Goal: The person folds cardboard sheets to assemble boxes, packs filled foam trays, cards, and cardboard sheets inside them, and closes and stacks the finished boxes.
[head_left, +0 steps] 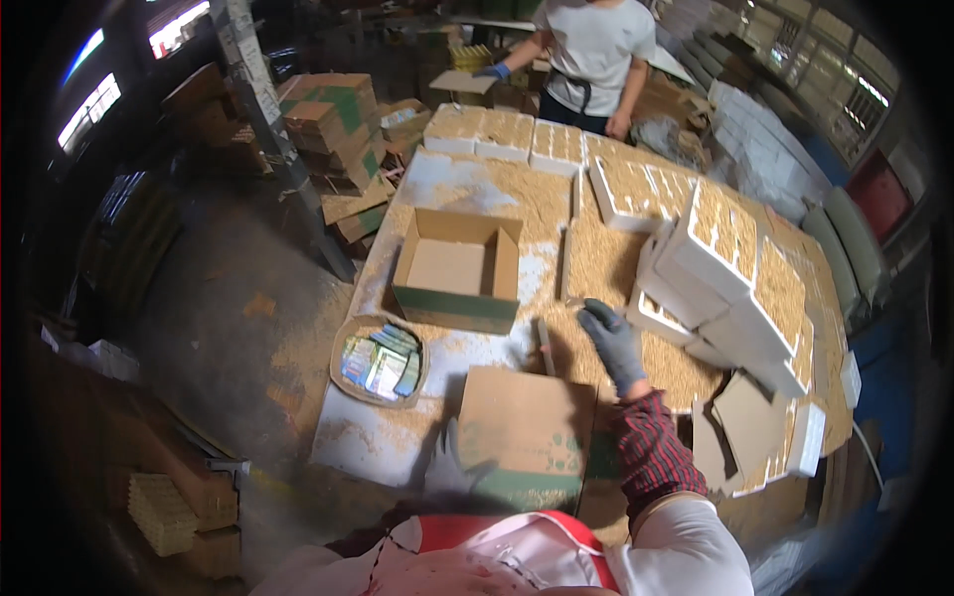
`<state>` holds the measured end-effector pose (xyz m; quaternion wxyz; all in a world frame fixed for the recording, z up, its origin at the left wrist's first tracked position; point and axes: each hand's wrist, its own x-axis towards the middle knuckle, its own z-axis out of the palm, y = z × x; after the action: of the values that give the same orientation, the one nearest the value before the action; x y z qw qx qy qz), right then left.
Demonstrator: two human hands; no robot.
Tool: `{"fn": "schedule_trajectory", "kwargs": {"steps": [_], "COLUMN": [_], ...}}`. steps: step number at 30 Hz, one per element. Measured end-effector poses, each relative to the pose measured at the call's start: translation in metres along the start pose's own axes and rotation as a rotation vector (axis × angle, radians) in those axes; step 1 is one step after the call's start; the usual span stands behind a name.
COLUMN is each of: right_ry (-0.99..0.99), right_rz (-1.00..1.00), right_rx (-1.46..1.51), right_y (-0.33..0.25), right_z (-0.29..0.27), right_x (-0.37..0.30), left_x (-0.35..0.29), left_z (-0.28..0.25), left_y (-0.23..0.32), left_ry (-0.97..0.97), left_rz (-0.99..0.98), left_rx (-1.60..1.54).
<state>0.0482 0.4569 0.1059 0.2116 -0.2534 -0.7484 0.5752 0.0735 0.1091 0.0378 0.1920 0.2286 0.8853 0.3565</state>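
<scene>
Cardboard box (527, 422) sits at the table's (363, 452) near edge, left hand (450, 465) against its side, seemingly to steady it, thumb spread from fingers; right hand (608, 343) hovers by tan grains (676, 370), fingers together, whether pinching anything I cannot tell.

A head-worn fisheye looks down across the table (360, 449).
</scene>
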Motion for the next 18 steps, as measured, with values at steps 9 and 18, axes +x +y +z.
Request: {"fn": "schedule_trajectory", "kwargs": {"steps": [9, 18], "right_ry": [0.28, 0.105], "right_rz": [0.517, 0.323], "right_rx": [-0.286, -0.089], "right_y": [0.051, 0.089], "right_z": [-0.111, -0.11], "right_x": [-0.217, -0.241], "left_x": [0.04, 0.017], "left_z": [-0.011, -0.052], "left_y": [0.017, 0.036], "left_ry": [-0.115, -0.125], "left_rz": [0.098, -0.154], "left_rx": [-0.747, -0.585]}}
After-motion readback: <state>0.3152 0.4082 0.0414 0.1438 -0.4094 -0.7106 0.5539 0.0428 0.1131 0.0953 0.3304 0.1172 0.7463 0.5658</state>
